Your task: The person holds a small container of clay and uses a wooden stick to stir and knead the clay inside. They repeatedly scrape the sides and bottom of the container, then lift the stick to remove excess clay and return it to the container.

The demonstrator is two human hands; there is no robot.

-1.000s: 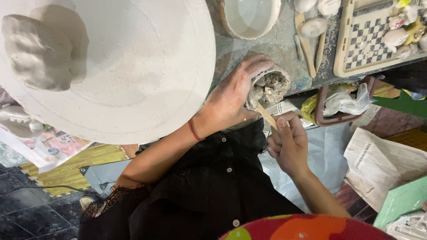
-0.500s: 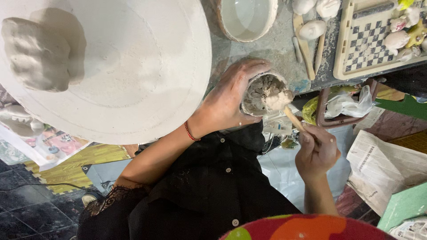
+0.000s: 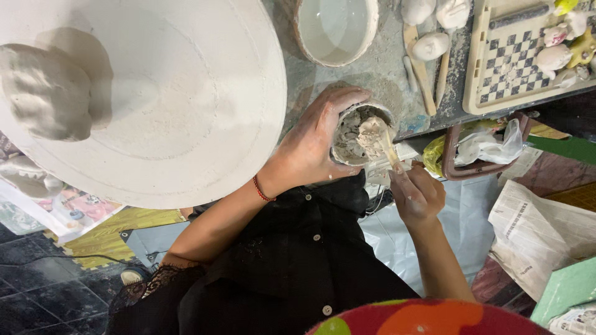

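There is only one view, from a camera on the person's head. It looks almost straight down along the person's own body, so the black shirt (image 3: pixel 298 273) fills the lower middle of the frame and the edge of the work table (image 3: pixel 397 68) runs across the upper part. The camera is near: the left hand (image 3: pixel 310 146) and the right hand (image 3: pixel 416 195) sit close to the centre. The large white round slab (image 3: pixel 174 105) takes the upper left. At the lower left the dark tiled floor (image 3: pixel 37 291) shows far below. No second view shares the scene.
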